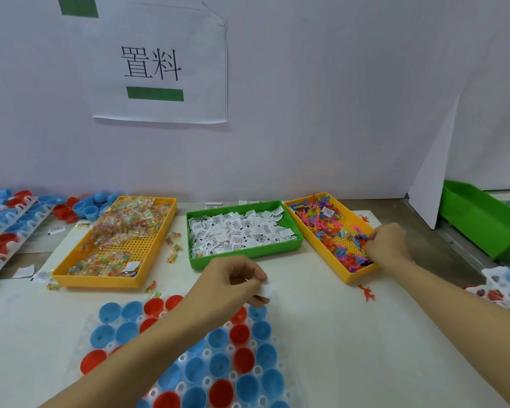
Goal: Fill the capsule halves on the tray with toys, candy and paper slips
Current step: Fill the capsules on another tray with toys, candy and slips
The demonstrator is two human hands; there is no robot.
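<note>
A: Handling first?

B: Featherweight stuff, by the look of it. Paper slips (239, 231) thin and limp, heaped in the green bin (248, 253); best pinched at a corner, one at a time, since likely to cling together. Toys (333, 231) small, rubbery-looking, tangled in the right yellow bin (357, 273); best picked by a limb. Candy (124, 225) in crinkly clear wrappers in the left yellow bin (100, 279), probably slippery; best gripped by the wrapper edge.

A: Hands?

B: Left hand (236, 279) just in front of the green bin, thumb and fingertips pinched together on a white paper slip (265, 291), over the far edge of the capsule tray (171, 387). Right hand (387, 245) reaching into the right yellow bin, to the right of the green bin, fingers curled down among the toys; whether closed on one, cannot tell.

A: Capsule halves?

B: Red and blue capsule halves (218, 340) seated mouth-up in the clear tray, in front of the green bin. Light and rigid-looking; probably easy to knock out of their seats, so better to drop fillings in than press.

A: Edges, room?

B: Bare white mat (351, 334) in front and to the right of the green bin, plenty of room for the arms. Low bin walls to lift over. Stray red toy (367, 293) loose on the mat, right of the green bin, near the yellow bin's corner. Loose candies between the left yellow bin and the green bin.
</note>
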